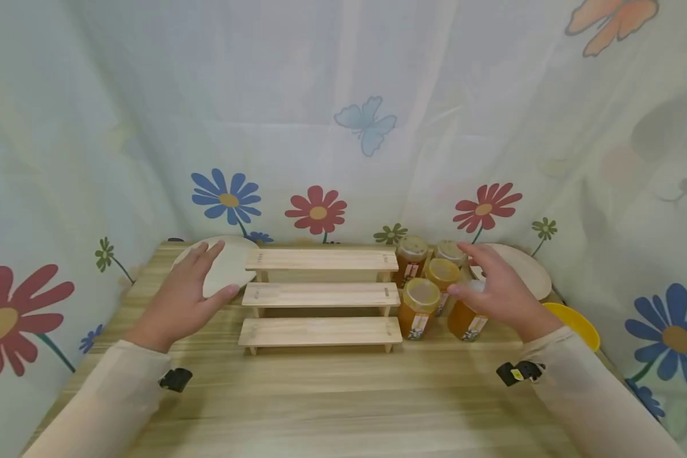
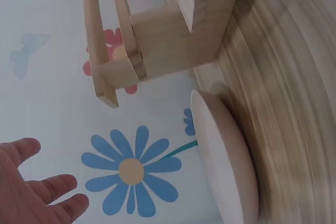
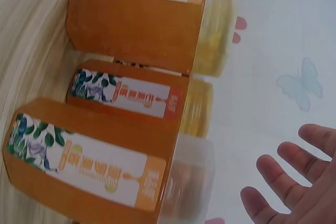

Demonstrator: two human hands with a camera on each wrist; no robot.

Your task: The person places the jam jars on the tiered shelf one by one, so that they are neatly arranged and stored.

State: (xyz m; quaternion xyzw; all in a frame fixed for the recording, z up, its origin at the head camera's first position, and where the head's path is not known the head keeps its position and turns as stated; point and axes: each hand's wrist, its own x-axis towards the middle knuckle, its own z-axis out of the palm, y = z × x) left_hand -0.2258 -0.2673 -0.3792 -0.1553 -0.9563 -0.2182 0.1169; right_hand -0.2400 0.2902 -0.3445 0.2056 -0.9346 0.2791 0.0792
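A three-step wooden rack (image 1: pixel 320 331) stands in the middle of the table. To its right is a cluster of several honey jars (image 1: pixel 418 308) with amber contents, upright and capped. My right hand (image 1: pixel 504 292) is over the right side of the cluster, fingers apart and holding nothing; it partly hides the front right jar (image 1: pixel 465 321). In the right wrist view the fingertips are apart from the nearest jar's clear lid (image 3: pixel 186 179). On the other side, my left hand (image 1: pixel 180 296) hovers with spread, bare fingers near a pale round plate (image 1: pixel 235 264), which it overlaps in the head view.
A second pale round plate (image 1: pixel 527 270) sits behind the right hand, and a yellow bowl (image 1: pixel 575 326) lies at the table's right edge. The wooden table (image 1: pixel 332 401) extends in front of the rack. A flower-printed curtain (image 1: pixel 298 127) surrounds the back and sides.
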